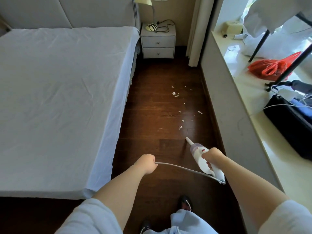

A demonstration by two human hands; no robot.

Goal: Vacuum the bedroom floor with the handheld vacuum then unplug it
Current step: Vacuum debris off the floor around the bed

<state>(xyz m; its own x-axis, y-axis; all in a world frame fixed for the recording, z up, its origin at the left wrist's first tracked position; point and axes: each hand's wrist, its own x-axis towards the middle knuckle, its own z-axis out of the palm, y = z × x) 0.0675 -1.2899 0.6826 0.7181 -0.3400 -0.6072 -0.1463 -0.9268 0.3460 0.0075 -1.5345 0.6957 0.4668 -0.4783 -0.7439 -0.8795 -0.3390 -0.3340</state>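
Two dark slippers (185, 203) show at bottom edge on the wood floor (148, 102), w/ pale trouser fabric between them; just above, both bare forearms reach fwd from light sleeves. Right hand (213, 157) is clenched round the handle of the handheld vacuum (201, 159); white body, clear dust cup toward the front, red button on top; nozzle (189, 140) tilts down and fwd, tip close to the floor, can't tell if touching. Grey cord (182, 168) leaves the vacuum's rear end, runs in a shallow arc leftward to the left hand (146, 163), which is closed in a fist around it; where the cord goes past that fist isn't visible. Ahead of the nozzle, white paper scraps (176, 94) lie scattered on the floor, nearest bit just beyond the tip, biggest clump further up the aisle. Bed (59, 98) w/ pale fitted sheet fills the left; its edge borders the aisle. At the far end, a white two-drawer nightstand (158, 43) stands beside the bed, carrying a desk lamp (148, 12) and a loose black cable. Right of the aisle, a low wall rises to a window ledge (244, 92); on it an orange plastic bag (271, 67), a black bag (290, 122) w/ white cables over it, and dark rack legs (258, 46); curtain (196, 31) hangs at the ledge's far corner.
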